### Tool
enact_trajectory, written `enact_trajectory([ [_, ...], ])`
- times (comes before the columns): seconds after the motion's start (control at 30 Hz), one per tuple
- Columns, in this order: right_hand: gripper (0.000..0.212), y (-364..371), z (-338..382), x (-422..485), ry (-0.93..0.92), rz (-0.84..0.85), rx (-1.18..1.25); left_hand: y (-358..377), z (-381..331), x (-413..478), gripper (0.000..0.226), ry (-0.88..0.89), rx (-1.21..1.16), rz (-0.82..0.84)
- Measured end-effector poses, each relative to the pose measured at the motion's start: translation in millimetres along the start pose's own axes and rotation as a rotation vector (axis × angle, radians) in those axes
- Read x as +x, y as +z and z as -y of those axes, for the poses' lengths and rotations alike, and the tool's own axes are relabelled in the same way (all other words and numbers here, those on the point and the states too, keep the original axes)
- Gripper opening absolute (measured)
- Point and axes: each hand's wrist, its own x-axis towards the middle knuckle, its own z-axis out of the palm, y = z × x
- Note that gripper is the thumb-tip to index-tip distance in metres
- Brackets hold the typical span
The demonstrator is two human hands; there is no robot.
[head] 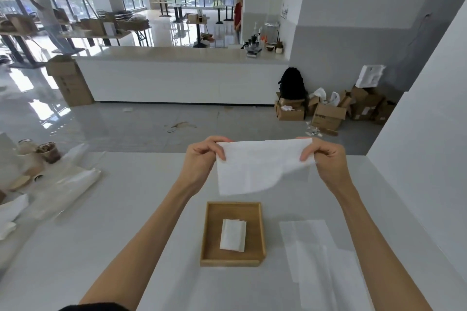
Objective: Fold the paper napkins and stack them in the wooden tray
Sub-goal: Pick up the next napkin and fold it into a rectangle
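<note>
I hold a white paper napkin stretched in the air above the table, beyond the tray. My left hand pinches its upper left corner and my right hand pinches its upper right corner. The napkin hangs doubled over, its lower right edge curling. Below it a square wooden tray sits on the white table, holding a small stack of folded napkins. Flat unfolded napkins lie spread on the table to the right of the tray.
At the table's left edge are clear plastic wrapping, paper cups and crumpled tissue. A white wall borders the table on the right. Beyond the table are open floor, a long white counter and cardboard boxes.
</note>
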Motion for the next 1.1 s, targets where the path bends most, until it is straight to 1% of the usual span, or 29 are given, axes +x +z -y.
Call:
enact_trajectory([
  [0.03, 0.062, -1.3, 2.2, 0.9, 0.006, 0.02, 0.008, 0.6, -2.7, 2.7, 0.064, 0.005, 0.003, 0.0],
  [0.07, 0.068, -2.5, 3.9, 1.7, 0.018, 0.031, 0.011, 0.4, -5.1, 5.4, 0.064, 0.005, 0.001, -0.004],
  [0.1, 0.07, -3.7, 5.5, 2.5, 0.03, 0.03, 0.009, 0.5, -7.8, 7.5, 0.064, 0.005, -0.004, -0.009],
  [0.17, 0.065, -5.7, 7.3, 3.4, 0.046, 0.031, 0.016, -0.1, -12.4, 10.0, 0.062, 0.007, -0.017, -0.017],
  [0.3, 0.044, -6.0, 13.1, 0.1, 0.071, 0.054, 0.041, -0.9, -16.0, 14.4, 0.054, -0.037, -0.057, -0.026],
  [0.33, 0.042, -5.5, 14.3, -0.6, 0.085, 0.064, 0.042, -2.4, -15.0, 15.4, 0.051, -0.053, -0.068, -0.039],
  [0.43, 0.054, -4.6, 15.2, -1.4, 0.158, 0.103, 0.188, -5.0, -13.7, 16.9, 0.039, -0.065, -0.069, -0.08],
  [0.47, 0.054, -3.8, 16.1, -1.7, 0.18, 0.107, 0.222, -4.9, -14.1, 17.0, 0.036, -0.068, -0.062, -0.09],
  [0.5, 0.051, -2.5, 16.8, -1.6, 0.189, 0.093, 0.209, -4.0, -14.6, 17.0, 0.033, -0.073, -0.056, -0.095],
  [0.6, 0.027, 7.2, 20.1, -0.7, 0.164, 0.008, 0.021, -3.5, -14.4, 16.3, 0.028, -0.078, -0.027, -0.095],
  [0.63, 0.028, 10.3, 21.3, -0.2, 0.147, -0.009, -0.012, -4.1, -14.2, 16.2, 0.028, -0.078, -0.02, -0.099],
  [0.73, 0.042, 16.7, 27.7, 1.6, 0.106, -0.022, -0.065, -10.4, -11.4, 16.0, 0.026, -0.078, 0.012, -0.133],
  [0.8, 0.047, 20.8, 30.3, 5.4, 0.083, -0.007, -0.133, -14.3, -5.2, 13.1, 0.026, -0.072, 0.117, -0.174],
  [0.87, 0.052, 26.1, 34.8, 10.3, 0.033, 0.047, -0.212, -14.9, 1.9, 8.1, 0.033, -0.043, 0.269, -0.213],
  [0.9, 0.054, 28.9, 37.8, 13.4, 0.0, 0.107, -0.257, -13.2, 3.9, 5.4, 0.036, -0.02, 0.322, -0.198],
  [0.93, 0.057, 32.4, 43.2, 15.9, -0.029, 0.195, -0.297, -9.7, 4.2, 3.0, 0.036, 0.002, 0.35, -0.139],
  [1.0, 0.063, 42.0, 57.5, 22.0, -0.066, 0.387, -0.402, 2.3, -0.2, -0.9, 0.03, 0.019, 0.39, 0.096],
  [1.03, 0.066, 47.2, 64.8, 25.4, -0.076, 0.467, -0.468, 10.5, -3.2, -2.2, 0.031, -0.001, 0.415, 0.216],
  [1.07, 0.067, 51.6, 70.5, 28.8, -0.084, 0.531, -0.534, 18.4, -6.3, -3.1, 0.033, -0.031, 0.431, 0.304],
  [1.1, 0.067, 55.3, 74.4, 32.3, -0.091, 0.579, -0.593, 25.5, -8.6, -4.0, 0.032, -0.064, 0.417, 0.348],
])
